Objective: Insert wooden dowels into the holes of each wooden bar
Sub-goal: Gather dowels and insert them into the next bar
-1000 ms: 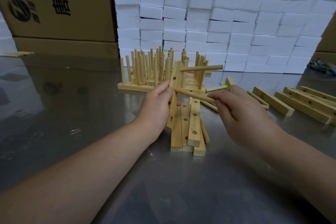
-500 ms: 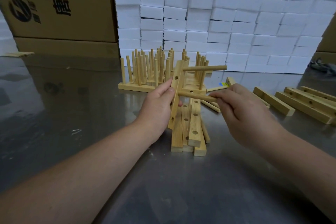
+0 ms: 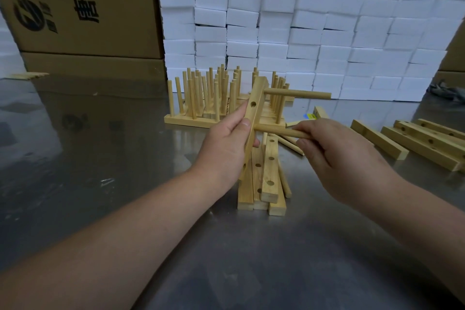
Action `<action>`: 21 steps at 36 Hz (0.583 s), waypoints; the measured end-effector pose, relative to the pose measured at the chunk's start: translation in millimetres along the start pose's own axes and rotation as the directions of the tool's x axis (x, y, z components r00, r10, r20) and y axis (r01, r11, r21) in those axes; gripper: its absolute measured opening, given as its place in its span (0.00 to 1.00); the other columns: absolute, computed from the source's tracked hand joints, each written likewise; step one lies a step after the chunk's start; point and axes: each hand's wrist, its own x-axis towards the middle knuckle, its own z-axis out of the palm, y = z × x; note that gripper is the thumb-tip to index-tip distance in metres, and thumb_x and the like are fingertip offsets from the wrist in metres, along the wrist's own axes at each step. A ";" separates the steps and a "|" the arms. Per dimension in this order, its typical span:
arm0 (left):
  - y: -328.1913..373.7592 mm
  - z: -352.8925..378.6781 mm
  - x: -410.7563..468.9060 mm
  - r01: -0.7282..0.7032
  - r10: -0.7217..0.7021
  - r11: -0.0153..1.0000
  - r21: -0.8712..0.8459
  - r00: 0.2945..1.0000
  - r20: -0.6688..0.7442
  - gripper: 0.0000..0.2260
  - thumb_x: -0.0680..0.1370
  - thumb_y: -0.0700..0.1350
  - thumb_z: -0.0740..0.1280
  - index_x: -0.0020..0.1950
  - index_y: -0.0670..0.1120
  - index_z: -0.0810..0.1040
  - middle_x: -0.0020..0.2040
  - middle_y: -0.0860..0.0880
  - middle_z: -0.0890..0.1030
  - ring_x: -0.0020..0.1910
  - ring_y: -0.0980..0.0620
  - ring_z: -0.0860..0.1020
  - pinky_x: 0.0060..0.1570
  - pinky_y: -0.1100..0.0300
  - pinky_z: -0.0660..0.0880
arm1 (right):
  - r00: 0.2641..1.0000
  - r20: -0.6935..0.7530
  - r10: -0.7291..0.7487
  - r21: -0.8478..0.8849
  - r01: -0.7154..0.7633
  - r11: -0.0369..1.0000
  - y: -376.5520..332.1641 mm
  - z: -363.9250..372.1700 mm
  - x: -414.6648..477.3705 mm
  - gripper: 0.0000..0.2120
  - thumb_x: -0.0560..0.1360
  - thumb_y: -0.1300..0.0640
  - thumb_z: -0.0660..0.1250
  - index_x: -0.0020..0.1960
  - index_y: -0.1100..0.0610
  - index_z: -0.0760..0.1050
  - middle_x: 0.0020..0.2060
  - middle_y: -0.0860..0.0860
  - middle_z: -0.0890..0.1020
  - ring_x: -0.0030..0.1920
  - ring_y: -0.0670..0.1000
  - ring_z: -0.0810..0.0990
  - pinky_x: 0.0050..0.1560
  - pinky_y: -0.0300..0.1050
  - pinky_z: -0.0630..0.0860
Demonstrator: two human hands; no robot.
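As the second dowel goes in: the right hand [image 3: 337, 156] pinches a dowel [image 3: 274, 130] near its outer end, the tip at or just inside a hole in the bar [image 3: 254, 114]. How deep it sits I can't tell from here.
Left hand [image 3: 226, 141]: wrapped round the middle of the bar with the thumb on the drilled face, holding it nearly on end, a little tilted, above the table [image 3: 100, 158].
Top dowel [image 3: 297, 94]: already seated, sticking out sideways near the bar's upper end.
Open hole [image 3: 253, 104]: between the top dowel and the one being fitted. Any lower holes are hidden by the left hand.
Doing it well: I'd keep the dowel square to the face and parallel with the top dowel, push along its own length with a slight twist, and brace the bar right behind that hole.
Risk: gripped so far out, the dowel could cock sideways and jam.
Empty bars [image 3: 269, 178]: stacked flat just under the hands, with more bars [image 3: 425, 143] off to the right, so I judge plenty is left.
Finished bars [image 3: 214, 98]: behind, with their dowels upright.
Loose dowels [image 3: 289, 143]: beside the stack, under the right hand.
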 end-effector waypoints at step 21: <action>0.4 2.6 -2.4 -0.102 0.098 0.991 0.090 0.994 0.040 0.18 0.82 0.46 0.54 0.72 0.56 0.64 0.53 0.67 0.73 0.44 0.61 0.79 0.42 0.75 0.72 | 0.996 -0.046 0.071 0.088 -0.066 0.994 -4.5 -1.5 -2.8 0.22 0.72 0.45 0.49 0.52 0.53 0.77 0.30 0.41 0.72 0.32 0.42 0.70 0.31 0.41 0.63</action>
